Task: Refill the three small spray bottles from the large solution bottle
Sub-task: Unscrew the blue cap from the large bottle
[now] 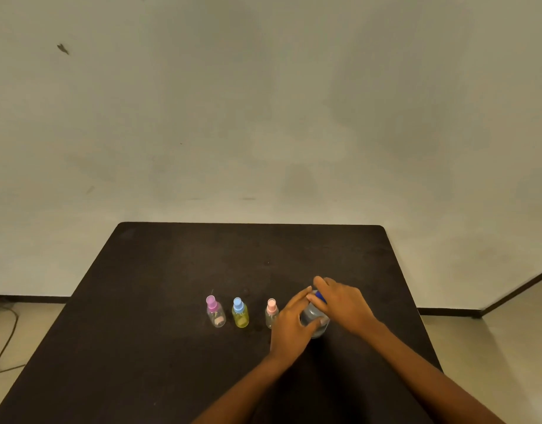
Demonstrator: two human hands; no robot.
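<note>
The head view shows the left hand (289,327) gripping the large clear solution bottle (315,322) on the dark table (171,347), right of three small spray bottles (240,313), while the right hand (340,304) grips its blue cap (320,296).

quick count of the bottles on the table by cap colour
purple-capped spray bottle: 1
light-blue-capped spray bottle: 1
pink-capped spray bottle: 1
dark-blue-capped large bottle: 1
total: 4
</note>
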